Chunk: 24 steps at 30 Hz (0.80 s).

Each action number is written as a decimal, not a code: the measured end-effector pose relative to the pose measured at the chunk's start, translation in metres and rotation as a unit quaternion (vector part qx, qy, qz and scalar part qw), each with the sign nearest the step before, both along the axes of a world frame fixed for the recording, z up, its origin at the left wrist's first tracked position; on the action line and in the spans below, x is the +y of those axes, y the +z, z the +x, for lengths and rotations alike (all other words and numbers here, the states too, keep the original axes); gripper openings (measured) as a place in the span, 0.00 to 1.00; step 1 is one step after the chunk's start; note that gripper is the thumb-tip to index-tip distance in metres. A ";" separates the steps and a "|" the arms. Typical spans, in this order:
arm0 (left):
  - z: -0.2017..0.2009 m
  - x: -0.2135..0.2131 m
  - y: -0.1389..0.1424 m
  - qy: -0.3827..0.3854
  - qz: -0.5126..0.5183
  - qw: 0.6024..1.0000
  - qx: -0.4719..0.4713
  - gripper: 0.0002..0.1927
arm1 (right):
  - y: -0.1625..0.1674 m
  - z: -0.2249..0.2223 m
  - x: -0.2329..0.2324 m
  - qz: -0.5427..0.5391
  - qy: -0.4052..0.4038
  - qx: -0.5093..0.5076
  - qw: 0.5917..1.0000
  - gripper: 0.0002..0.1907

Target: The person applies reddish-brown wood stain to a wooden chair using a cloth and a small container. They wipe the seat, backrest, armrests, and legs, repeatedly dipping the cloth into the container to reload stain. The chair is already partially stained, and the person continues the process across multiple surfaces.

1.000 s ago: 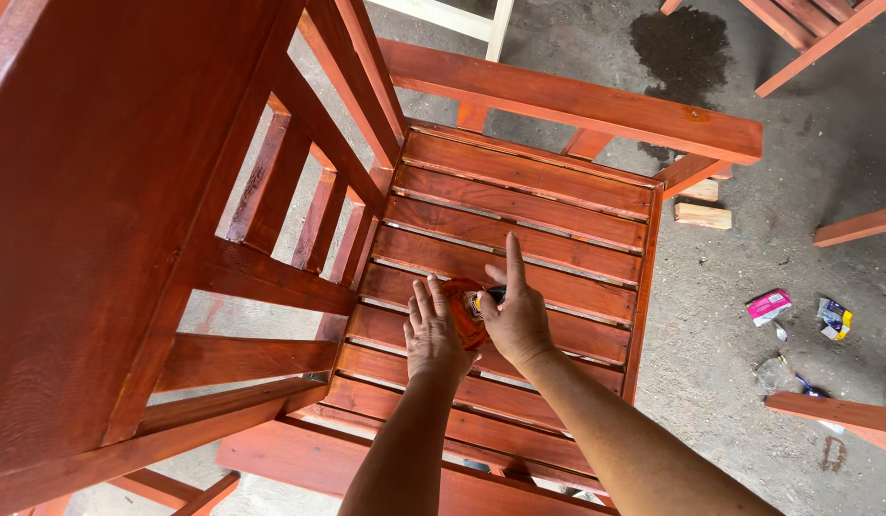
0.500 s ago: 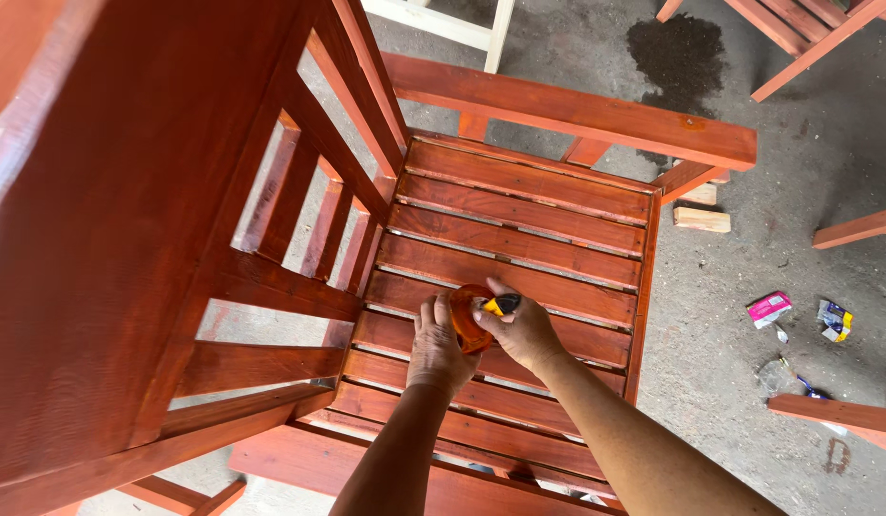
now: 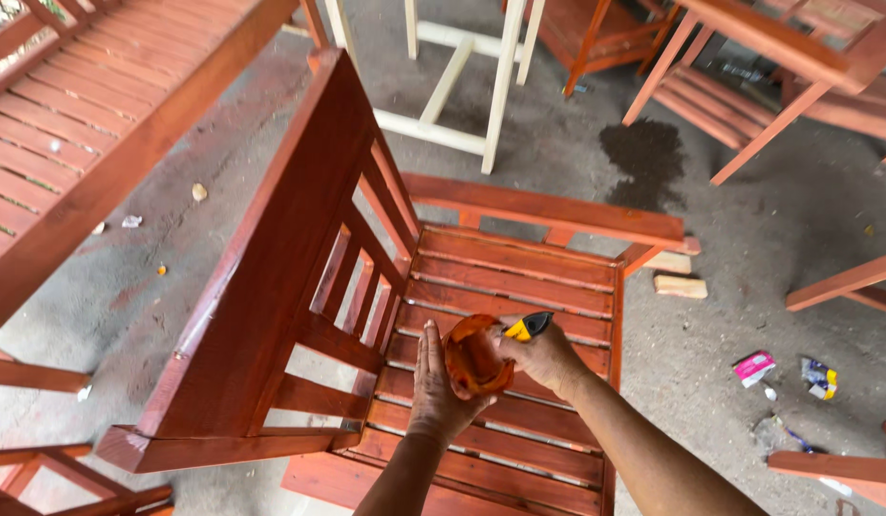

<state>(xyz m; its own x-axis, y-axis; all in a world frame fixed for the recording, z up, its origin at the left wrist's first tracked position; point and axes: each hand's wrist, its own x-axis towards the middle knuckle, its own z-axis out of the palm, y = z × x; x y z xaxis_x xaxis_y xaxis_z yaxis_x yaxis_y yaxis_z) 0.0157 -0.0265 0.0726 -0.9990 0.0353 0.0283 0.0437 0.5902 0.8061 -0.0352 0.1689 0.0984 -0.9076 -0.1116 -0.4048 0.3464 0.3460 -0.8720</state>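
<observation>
Head cam looking down: both hands over the slatted seat of a red-stained wooden chair (image 3: 519,277). Right hand (image 3: 548,358) is closed around a yellow-and-black tool (image 3: 529,327), maybe a brush. Left hand (image 3: 438,387), fingers straight, lies flat against an orange-stained rag (image 3: 473,358).

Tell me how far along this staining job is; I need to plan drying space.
Done, by the look: the red-brown slatted chair is stained all over its visible surfaces. In hand: the right hand grips a stain-soaked rag and a yellow-and-black tool, while the left hand presses against the rag. Left: the bare pale wooden frame behind appears unstained.
</observation>
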 end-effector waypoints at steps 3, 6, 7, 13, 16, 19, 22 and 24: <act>-0.002 0.003 0.023 -0.020 0.046 0.991 -0.126 0.82 | 0.032 0.000 0.007 0.002 0.014 -0.020 1.000 0.24; -0.003 0.002 0.049 -0.030 0.012 0.988 -0.149 0.82 | 0.066 0.000 0.007 0.039 0.034 0.009 0.999 0.31; -0.003 0.003 0.056 -0.031 -0.013 0.989 -0.143 0.78 | 0.077 0.003 0.006 0.104 0.061 0.101 0.988 0.32; -0.017 0.011 0.101 -0.008 -0.064 0.996 -0.060 0.63 | 0.147 0.025 -0.009 0.316 0.057 0.275 0.906 0.36; -0.017 0.020 0.122 0.005 -0.050 0.998 -0.044 0.62 | 0.172 0.031 -0.008 0.316 0.069 0.250 0.912 0.32; -0.012 0.030 0.136 0.001 -0.066 0.996 -0.055 0.58 | 0.183 0.028 -0.001 0.282 0.106 0.241 0.923 0.21; -0.011 0.036 0.141 -0.009 -0.082 0.996 -0.039 0.58 | 0.185 0.023 0.003 0.254 0.143 0.272 0.917 0.15; -0.012 0.036 0.142 -0.002 -0.070 0.997 -0.028 0.62 | 0.187 0.023 0.005 0.243 0.155 0.264 0.920 0.13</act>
